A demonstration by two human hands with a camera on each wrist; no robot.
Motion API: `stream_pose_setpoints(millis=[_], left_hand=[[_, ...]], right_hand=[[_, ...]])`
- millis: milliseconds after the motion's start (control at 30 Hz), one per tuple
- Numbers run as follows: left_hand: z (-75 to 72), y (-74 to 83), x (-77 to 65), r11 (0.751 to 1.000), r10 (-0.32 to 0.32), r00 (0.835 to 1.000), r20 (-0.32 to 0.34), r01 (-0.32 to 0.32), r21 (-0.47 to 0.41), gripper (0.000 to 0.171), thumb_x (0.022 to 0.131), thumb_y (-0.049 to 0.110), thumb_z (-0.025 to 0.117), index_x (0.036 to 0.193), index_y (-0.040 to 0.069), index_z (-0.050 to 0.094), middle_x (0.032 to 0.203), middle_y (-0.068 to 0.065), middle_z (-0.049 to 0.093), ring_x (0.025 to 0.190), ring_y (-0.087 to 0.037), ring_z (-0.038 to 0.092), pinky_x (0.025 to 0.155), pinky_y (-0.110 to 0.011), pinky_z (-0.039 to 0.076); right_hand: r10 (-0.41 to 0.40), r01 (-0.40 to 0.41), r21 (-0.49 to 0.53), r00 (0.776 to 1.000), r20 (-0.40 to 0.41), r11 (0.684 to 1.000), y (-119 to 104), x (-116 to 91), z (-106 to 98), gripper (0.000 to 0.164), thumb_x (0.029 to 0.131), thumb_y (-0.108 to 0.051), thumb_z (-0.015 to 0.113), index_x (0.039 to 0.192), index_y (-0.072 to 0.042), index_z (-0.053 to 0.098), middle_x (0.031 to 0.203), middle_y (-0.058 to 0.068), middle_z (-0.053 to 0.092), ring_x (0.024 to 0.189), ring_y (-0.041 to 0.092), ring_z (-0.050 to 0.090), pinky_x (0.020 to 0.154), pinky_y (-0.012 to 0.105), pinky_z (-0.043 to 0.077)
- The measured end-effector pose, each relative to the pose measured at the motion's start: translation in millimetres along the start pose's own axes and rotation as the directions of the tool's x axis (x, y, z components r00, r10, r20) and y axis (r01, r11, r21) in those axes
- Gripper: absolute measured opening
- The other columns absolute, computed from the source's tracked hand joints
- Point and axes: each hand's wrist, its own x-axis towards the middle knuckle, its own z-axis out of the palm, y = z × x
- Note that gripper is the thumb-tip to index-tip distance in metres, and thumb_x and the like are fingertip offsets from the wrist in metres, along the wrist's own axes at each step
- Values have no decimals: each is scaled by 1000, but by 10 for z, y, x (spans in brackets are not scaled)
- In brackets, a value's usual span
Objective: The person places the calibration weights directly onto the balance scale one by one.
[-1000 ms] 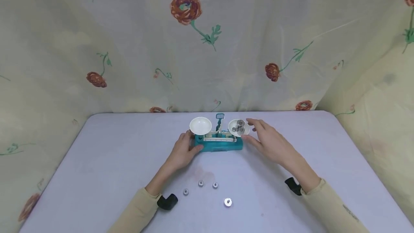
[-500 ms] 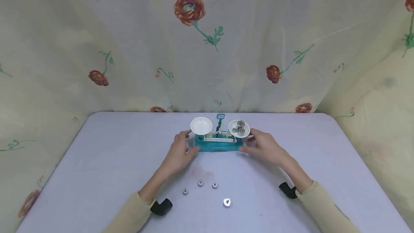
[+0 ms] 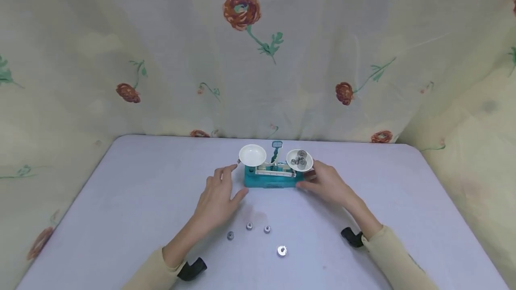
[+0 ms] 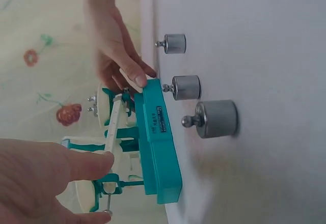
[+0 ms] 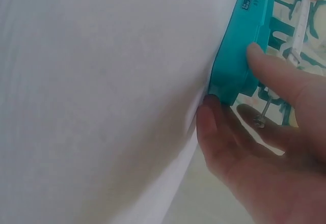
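A teal balance scale (image 3: 258, 181) stands toward the far side of the table. Its left white pan (image 3: 252, 156) is bare, while its right pan (image 3: 308, 164) holds several metal weights (image 3: 301, 161). My right hand (image 3: 329, 183) grips the right end of the base; in the right wrist view the thumb (image 5: 270, 63) lies on the base and other fingers are at its end. My left hand (image 3: 215, 199) is spread at the left end. Its index fingertip (image 4: 97, 218) touches the small adjusting knob (image 4: 108, 213), and the thumb points out, apart from the base.
Several loose metal weights stand on the table in front of the scale, among them a larger one (image 3: 282, 250) and a smaller one (image 3: 249, 226). A floral cloth (image 3: 306, 57) hangs behind the table (image 3: 153, 178). Black wrist pieces (image 3: 192, 269) sit at both cuffs.
My right hand has come down from beside the right pan to the right end of the base. My left hand has let go of the base's left end and drawn back slightly.
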Motion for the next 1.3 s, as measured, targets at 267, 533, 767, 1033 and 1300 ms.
stream_pose_setpoints(millis=[267, 533, 767, 1033, 1300], left_hand=[[-108, 48, -198, 992, 97, 995, 14, -98, 81, 49, 101, 29, 78, 144, 12, 64, 144, -19, 65, 119, -36, 68, 83, -45, 63], [-136, 161, -343, 971, 197, 977, 80, -206, 122, 39, 95, 27, 85, 131, 21, 74, 128, -8, 76, 100, -25, 70, 79, -36, 59], [-78, 199, -412, 923, 292, 943, 157, -321, 210, 31, 92, 31, 87, 120, 20, 76, 111, -2, 80, 90, -23, 71, 79, -38, 59], [19, 199, -412, 907, 282, 934, 221, -334, 255, 25, 92, 28, 87, 114, 20, 79, 100, 2, 81, 81, -16, 68, 71, -28, 52], [87, 178, -452, 895, 290, 932, 217, -344, 284, 20, 92, 26, 87, 108, 18, 79, 91, 3, 79, 74, -14, 65, 67, -26, 48]], right_hand=[[2, -2, 8, 1000, 19, 1000, -19, 16, 12, 58, 96, -15, 82, 143, 7, 55, 128, 28, 72, 117, 43, 74, 99, 51, 63], [-61, 61, -9, 997, 41, 998, -17, 48, -13, 65, 94, -10, 83, 149, 4, 52, 130, 27, 72, 116, 42, 75, 99, 51, 63], [-38, 39, -20, 998, 52, 999, -7, 32, 1, 64, 95, -10, 82, 149, 4, 52, 131, 28, 71, 116, 42, 75, 99, 51, 63], [-35, 37, -34, 998, 46, 999, 2, -4, -26, 64, 95, -9, 81, 150, 5, 51, 132, 28, 69, 116, 42, 75, 100, 51, 63], [-49, 51, -36, 997, 53, 998, 16, 10, -5, 66, 96, -10, 81, 153, 2, 49, 134, 26, 69, 118, 41, 74, 101, 51, 62]])
